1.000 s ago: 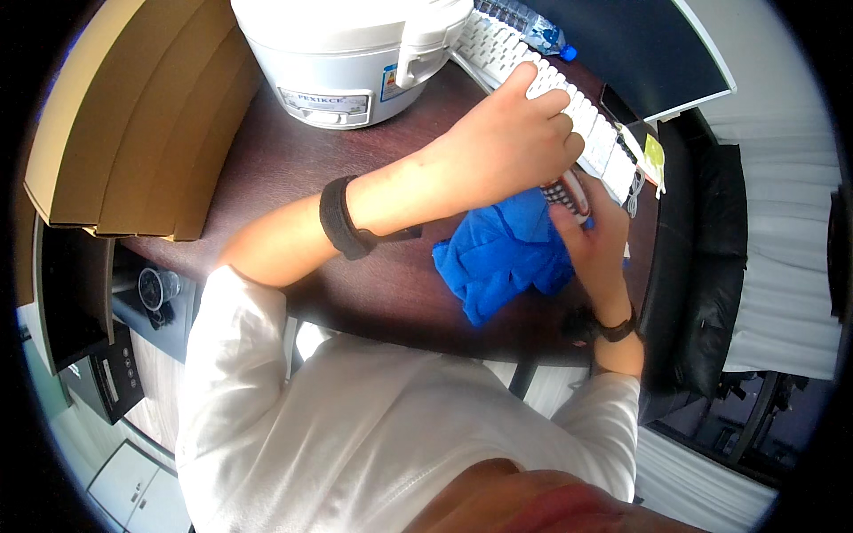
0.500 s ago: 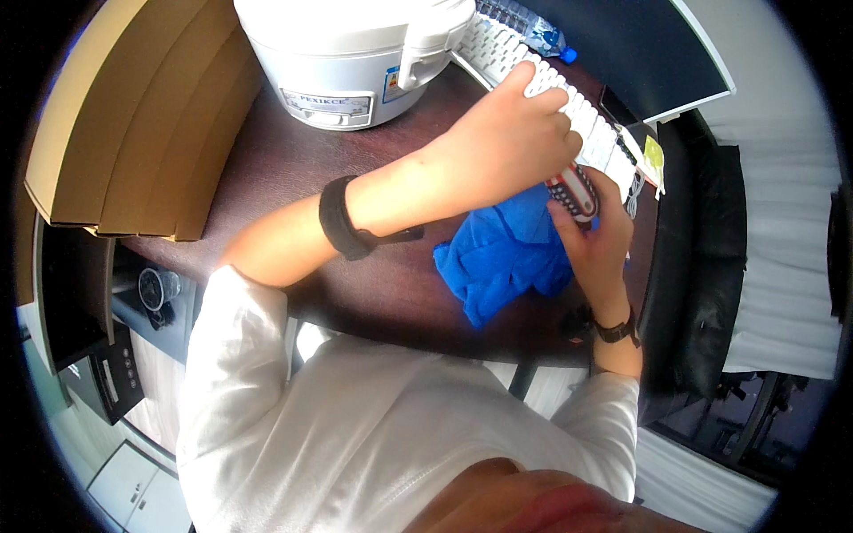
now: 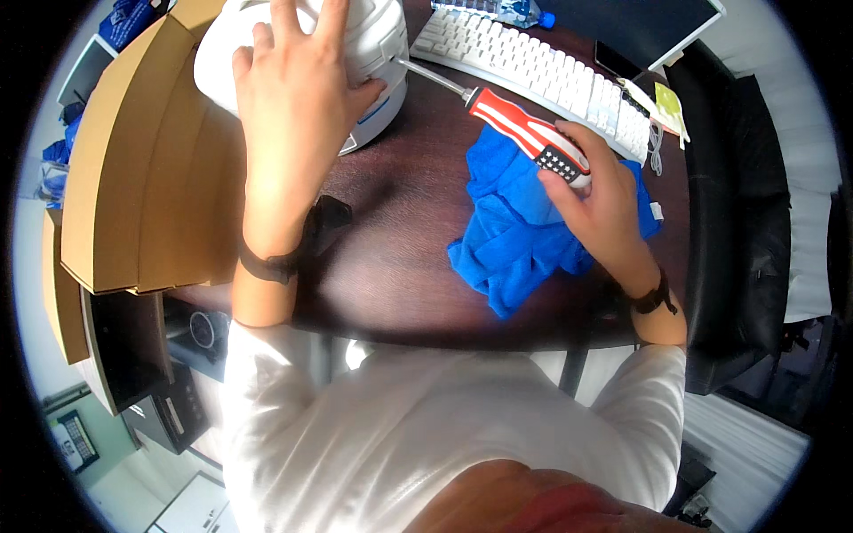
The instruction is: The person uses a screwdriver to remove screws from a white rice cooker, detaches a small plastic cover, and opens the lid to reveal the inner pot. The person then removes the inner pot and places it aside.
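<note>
A white rice cooker [image 3: 380, 120] stands at the far left of the table. My left hand [image 3: 298, 98] lies over its lid with the fingers spread. In my right hand [image 3: 600, 195] is a screwdriver [image 3: 524, 126], its handle red, white and black with white stars. The metal shaft points left, and its tip meets the right side of the cooker near the lid; whether it sits in a screw is too small to tell. Beneath the screwdriver handle and my right hand lies a crumpled blue cloth [image 3: 515, 244].
Behind the cloth runs a white keyboard [image 3: 524, 62], with a plastic bottle [image 3: 511, 11] and a monitor [image 3: 640, 27] beyond it. A cardboard box [image 3: 151, 169] stands on the left. A black phone [image 3: 615, 60] and a coiled cable [image 3: 656, 147] lie toward the right, near a black chair [image 3: 737, 195].
My left hand has moved left from near my right hand onto the cooker's lid. The screwdriver, mostly hidden before, now shows whole and reaches to the cooker. The view has shifted.
</note>
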Motion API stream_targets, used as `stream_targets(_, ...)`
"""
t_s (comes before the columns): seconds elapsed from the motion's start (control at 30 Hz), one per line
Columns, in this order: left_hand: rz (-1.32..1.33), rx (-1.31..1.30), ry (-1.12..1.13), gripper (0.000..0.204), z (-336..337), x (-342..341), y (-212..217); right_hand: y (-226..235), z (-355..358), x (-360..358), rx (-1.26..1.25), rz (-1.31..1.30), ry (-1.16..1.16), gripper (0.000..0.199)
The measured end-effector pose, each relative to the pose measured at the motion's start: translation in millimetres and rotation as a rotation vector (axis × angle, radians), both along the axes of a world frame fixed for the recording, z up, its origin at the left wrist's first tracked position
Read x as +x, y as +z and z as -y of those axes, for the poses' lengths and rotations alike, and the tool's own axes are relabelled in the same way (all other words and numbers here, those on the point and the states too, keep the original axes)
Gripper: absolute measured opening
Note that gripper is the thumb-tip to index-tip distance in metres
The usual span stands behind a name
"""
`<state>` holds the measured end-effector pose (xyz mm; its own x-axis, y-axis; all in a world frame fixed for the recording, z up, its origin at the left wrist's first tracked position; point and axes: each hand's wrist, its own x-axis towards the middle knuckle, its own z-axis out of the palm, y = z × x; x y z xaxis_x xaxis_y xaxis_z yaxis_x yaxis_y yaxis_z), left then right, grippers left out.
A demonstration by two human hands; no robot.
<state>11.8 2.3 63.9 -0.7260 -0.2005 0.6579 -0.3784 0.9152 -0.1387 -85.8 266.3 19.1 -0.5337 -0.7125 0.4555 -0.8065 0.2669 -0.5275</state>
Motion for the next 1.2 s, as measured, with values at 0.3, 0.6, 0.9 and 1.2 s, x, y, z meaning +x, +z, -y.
stream_targets(0.3, 0.017, -0.061, 0.023, 0.085, 1, -9, -4, -4, -1, -13, -0.064, -0.046, 0.075, 0.045)
stream_targets(0.6, 0.009, -0.118, 0.013, 0.086, -2, -12, -7, 5, 3, -26, -0.202, 1.425, 0.070, 0.048)
stream_targets(0.9, -0.002, -0.142, 0.008, 0.083, 1, -17, -11, -28, 4, -25, -0.268, 0.337, 0.133, 0.031)
stream_targets(1.2, -0.002, -0.112, 0.016, 0.083, -2, -19, -13, -10, 0, -18, -0.130, 1.527, 0.189, 0.063)
